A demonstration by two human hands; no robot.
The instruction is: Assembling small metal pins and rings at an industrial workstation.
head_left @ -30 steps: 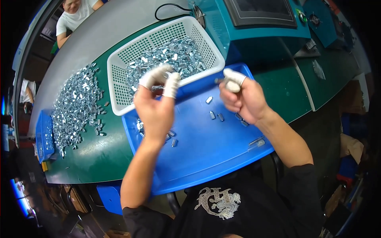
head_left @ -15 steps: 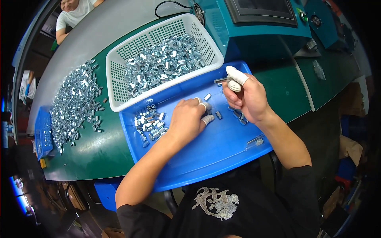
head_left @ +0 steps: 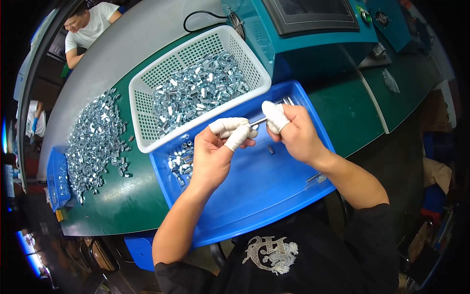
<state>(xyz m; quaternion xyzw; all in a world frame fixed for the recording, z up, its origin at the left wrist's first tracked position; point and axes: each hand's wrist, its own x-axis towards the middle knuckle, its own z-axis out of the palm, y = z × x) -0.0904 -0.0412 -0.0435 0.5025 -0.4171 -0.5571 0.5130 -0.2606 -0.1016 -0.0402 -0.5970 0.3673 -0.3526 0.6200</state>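
Both hands meet over the blue tray (head_left: 254,196), white finger cots on several fingertips. My right hand (head_left: 296,131) is closed on a thin metal rod (head_left: 258,122), which points toward the left hand. My left hand (head_left: 215,152) is closed, its thumb and fingers pinching a small shiny metal piece (head_left: 254,128) at the rod's end. The fingers mostly hide this piece, so I cannot tell whether the rod is inside it. Below the hands, one loose hex metal piece (head_left: 270,149) lies on the tray. Several similar pieces (head_left: 180,161) are grouped at the tray's left, partly behind my left hand.
A white perforated basket (head_left: 139,117) full of metal pieces rests against the tray's far side. Left of it a large heap (head_left: 95,147) of pieces covers the green table, beside a small blue basket (head_left: 58,179). A teal machine (head_left: 313,54) stands behind; a person (head_left: 90,27) leans at the far left.
My left hand has lifted from the tray with a small metal piece. My right hand has moved left and lower, bringing the rod to it. The view has shifted slightly.
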